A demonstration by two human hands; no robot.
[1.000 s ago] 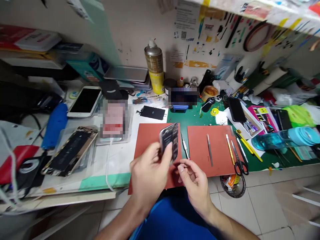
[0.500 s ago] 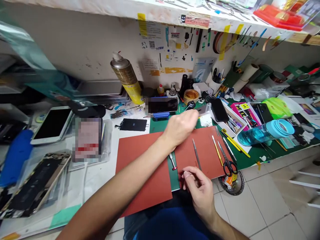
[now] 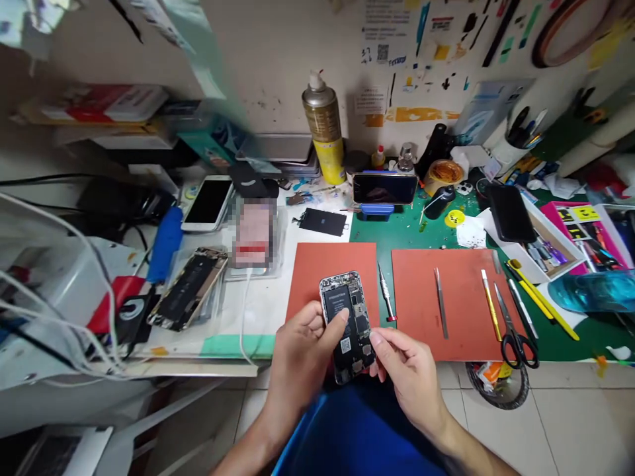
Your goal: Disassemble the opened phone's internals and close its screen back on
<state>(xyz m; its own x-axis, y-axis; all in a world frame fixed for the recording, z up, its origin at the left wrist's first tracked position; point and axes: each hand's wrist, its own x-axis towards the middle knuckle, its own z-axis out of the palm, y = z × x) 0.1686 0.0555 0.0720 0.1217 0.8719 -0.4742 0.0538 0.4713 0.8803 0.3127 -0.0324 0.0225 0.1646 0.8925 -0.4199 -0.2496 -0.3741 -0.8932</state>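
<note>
An opened phone body [image 3: 348,324] with bare circuit boards and battery faces up in both my hands, over the near edge of a red mat [image 3: 317,271]. My left hand [image 3: 302,350] wraps its left side, thumb across the inside. My right hand [image 3: 404,370] pinches the lower right edge with its fingertips. A small screwdriver [image 3: 385,297] with a red tip lies on the green mat just to the right of the phone.
A second red mat [image 3: 456,304] holds tweezers [image 3: 440,311]; a yellow tool, scissors [image 3: 516,337] and pens lie beside it. Another opened phone [image 3: 188,287], a white phone [image 3: 208,201], a spray can [image 3: 323,129] and a phone on a stand [image 3: 384,190] are further back.
My left hand reached across to the back right of the bench half a second ago and has come back. Both hands now hold the opened phone low and flat.
</note>
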